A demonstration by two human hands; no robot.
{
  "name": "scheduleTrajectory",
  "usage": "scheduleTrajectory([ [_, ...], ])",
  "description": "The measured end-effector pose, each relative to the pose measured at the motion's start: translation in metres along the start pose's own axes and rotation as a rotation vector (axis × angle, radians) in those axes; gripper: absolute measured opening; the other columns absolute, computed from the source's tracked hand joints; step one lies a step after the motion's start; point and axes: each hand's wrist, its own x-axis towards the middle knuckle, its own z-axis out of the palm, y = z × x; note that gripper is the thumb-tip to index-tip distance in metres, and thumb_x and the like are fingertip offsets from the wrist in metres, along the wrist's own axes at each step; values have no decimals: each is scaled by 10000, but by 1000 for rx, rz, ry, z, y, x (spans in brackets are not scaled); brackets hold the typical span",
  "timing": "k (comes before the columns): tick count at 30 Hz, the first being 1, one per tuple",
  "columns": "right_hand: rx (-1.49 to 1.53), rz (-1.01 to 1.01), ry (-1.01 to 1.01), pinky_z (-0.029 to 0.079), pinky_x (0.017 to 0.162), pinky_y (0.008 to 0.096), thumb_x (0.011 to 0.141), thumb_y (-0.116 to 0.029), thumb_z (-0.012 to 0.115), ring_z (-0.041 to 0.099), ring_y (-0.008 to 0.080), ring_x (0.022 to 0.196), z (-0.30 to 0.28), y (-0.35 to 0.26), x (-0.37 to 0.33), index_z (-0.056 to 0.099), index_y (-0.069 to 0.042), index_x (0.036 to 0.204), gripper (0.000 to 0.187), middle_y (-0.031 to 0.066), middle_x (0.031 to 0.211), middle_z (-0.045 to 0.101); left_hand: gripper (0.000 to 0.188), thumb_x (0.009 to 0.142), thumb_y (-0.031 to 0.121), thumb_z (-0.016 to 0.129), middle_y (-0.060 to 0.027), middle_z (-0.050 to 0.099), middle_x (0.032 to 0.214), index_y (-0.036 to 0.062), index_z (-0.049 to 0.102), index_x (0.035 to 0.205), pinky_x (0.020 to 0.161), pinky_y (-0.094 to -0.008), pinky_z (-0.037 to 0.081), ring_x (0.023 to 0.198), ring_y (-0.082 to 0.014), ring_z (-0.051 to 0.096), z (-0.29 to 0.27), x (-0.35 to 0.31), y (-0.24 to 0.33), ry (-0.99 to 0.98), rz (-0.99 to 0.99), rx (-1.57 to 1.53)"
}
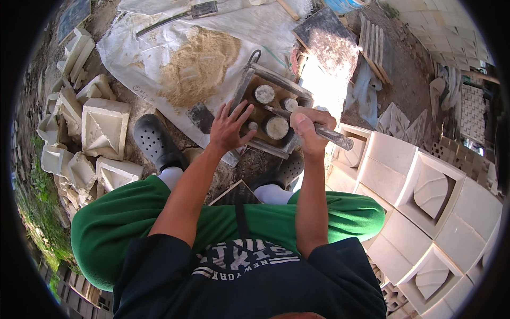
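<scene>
Between my feet sits a grey box-shaped mould (304, 98) with a looped handle at its far left corner. Several round, pale-topped cores stand inside it, among them a large near one (277, 128) and a far one (264, 94), with brownish material around them. My left hand (229, 127) is open, its fingers spread over the mould's left edge. Closed around a thick, worn bar-like tool (334, 136), my right hand (309, 130) is over the mould's right side. The tool's narrow end points left between the cores; its blunt end sticks out to the right.
A heap of sandy powder (199, 64) lies on a white sheet (125, 40), along with a long-handled tool (178, 18). Cast pale blocks (105, 127) are piled at left; stacked blocks (390, 157) form a wall at right. A dusty board (329, 40) lies beyond the mould.
</scene>
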Motion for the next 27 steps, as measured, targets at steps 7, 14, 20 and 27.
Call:
scheduleTrajectory([
  [7,140,-122,-17,370,467,276,815,-63,640,480,122,480,-12,-24,9,618,44,649,200,51,574,558,728,790,463,722,-60,484,1448,208,490,1431,1091,-527,362,1297,-391,443,2,-2,-1,21,-6,-4],
  [14,155,-83,13,352,483,267,807,-59,644,467,110,506,-5,2,-3,618,30,643,189,40,569,533,766,773,452,739,-66,486,1447,202,475,1447,1075,-508,384,1263,-415,463,1,0,0,24,8,-23],
  [20,31,-6,14,326,472,274,800,-75,629,435,91,502,-11,-7,7,620,38,663,178,18,553,509,749,781,452,729,-66,485,1450,214,476,1446,1042,-512,420,1259,-411,467,1,-3,-1,-21,-27,-9],
  [27,234,-271,-141,346,448,319,865,-29,544,418,153,469,-19,-38,8,478,18,556,320,62,528,460,747,796,468,709,-54,489,1451,230,457,1457,1051,-515,413,1255,-414,480,1,-3,-3,-26,-29,-28],
])
